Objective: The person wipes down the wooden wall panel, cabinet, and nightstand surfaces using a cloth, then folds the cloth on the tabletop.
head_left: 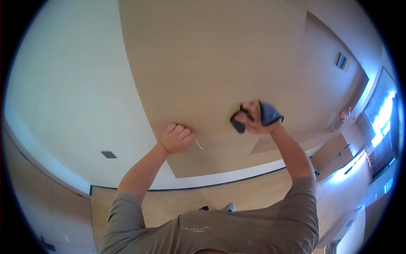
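My right hand (pixel 253 118) presses a dark grey cloth (pixel 270 114) with yellowish edging against the beige wall panel (pixel 203 63). The cloth bunches out on both sides of the fingers, which are a little blurred. To the left, my left hand (pixel 176 139) is closed in a fist with its knuckles toward the panel. Beside that fist a thin white strip (pixel 198 143) curves down; whether the fingers hold it is hidden.
White wall (pixel 80 80) adjoins the panel on the left, with a small grey switch plate (pixel 108 154). Another plate (pixel 341 61) is on the right. A bright window (pixel 382 114) stands far right, near a hanging plastic bag (pixel 344 114). Below lies the tan floor (pixel 169 199).
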A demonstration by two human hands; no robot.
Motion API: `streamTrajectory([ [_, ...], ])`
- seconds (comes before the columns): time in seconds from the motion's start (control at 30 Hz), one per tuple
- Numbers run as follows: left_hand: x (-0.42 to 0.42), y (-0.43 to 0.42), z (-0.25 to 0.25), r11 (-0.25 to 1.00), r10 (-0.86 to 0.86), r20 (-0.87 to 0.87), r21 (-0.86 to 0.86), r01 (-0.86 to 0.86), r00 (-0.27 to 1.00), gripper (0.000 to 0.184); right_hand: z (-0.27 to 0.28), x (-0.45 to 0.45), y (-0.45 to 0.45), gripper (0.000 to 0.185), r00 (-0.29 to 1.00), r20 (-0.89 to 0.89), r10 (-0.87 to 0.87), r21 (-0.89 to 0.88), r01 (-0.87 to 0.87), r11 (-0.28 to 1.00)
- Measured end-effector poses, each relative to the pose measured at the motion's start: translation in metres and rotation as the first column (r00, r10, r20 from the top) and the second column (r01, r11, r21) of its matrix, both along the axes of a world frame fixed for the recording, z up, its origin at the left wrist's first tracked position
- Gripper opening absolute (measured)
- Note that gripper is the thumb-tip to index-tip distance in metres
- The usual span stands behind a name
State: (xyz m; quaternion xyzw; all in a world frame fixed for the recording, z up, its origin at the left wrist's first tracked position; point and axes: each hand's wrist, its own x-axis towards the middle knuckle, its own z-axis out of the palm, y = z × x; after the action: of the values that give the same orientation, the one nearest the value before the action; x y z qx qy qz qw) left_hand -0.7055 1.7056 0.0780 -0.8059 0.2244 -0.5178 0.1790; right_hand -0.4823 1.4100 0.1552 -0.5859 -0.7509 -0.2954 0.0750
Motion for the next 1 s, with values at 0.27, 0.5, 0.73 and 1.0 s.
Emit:
streamTrajectory([
  [0.27, -0.005, 0.002, -0.024, 0.999, -0.034, -0.114, -0.018, 0.032, 0.993, 0.025, 0.056, -0.106, 0.149, 0.057, 0.970, -0.010, 0.243, 0.296, -0.229, 0.927],
  [0.5, -0.050, -0.010, -0.127, 0.994, -0.092, -0.637, -0.017, 0.105, 0.765, 0.010, -0.092, -0.152, 0.206, 0.036, 0.844, -0.537, -0.022, -0.301, -0.167, 0.939],
  [0.73, -0.050, -0.011, -0.133, 0.994, -0.020, -0.686, -0.089, -0.057, 0.728, 0.008, 0.057, -0.130, 0.199, 0.031, 0.935, -0.263, 0.239, 0.013, -0.244, 0.970],
  [1.0, -0.071, -0.036, -0.181, 0.810, -0.149, -0.815, -0.425, -0.404, 0.559, 0.019, -0.012, -0.156, 0.204, 0.041, 0.980, 0.098, -0.173, 0.179, 0.154, 0.972],
])
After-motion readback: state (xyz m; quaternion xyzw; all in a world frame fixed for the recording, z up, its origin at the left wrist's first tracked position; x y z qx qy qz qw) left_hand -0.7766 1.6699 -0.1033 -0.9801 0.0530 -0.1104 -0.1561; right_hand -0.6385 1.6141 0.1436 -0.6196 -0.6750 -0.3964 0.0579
